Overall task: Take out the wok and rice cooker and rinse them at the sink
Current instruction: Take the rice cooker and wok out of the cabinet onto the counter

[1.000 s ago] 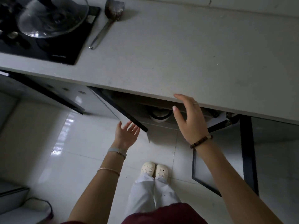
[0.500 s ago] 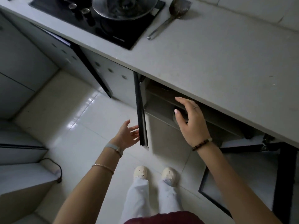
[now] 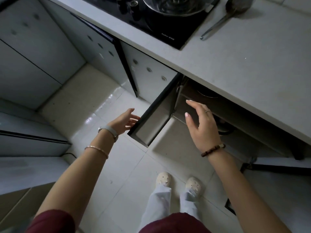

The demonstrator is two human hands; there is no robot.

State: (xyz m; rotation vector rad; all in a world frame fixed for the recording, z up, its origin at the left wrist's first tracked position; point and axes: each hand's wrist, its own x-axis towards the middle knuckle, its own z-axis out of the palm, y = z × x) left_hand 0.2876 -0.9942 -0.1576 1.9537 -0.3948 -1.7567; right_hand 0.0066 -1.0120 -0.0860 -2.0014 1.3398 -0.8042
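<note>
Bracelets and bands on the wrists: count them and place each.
3. A grey band and a thin gold bracelet on the left wrist, a dark bead bracelet on the right wrist. None seems hidden.

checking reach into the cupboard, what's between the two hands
The open cabinet door swings out between the left hand and the right hand, as the head view shows.
</note>
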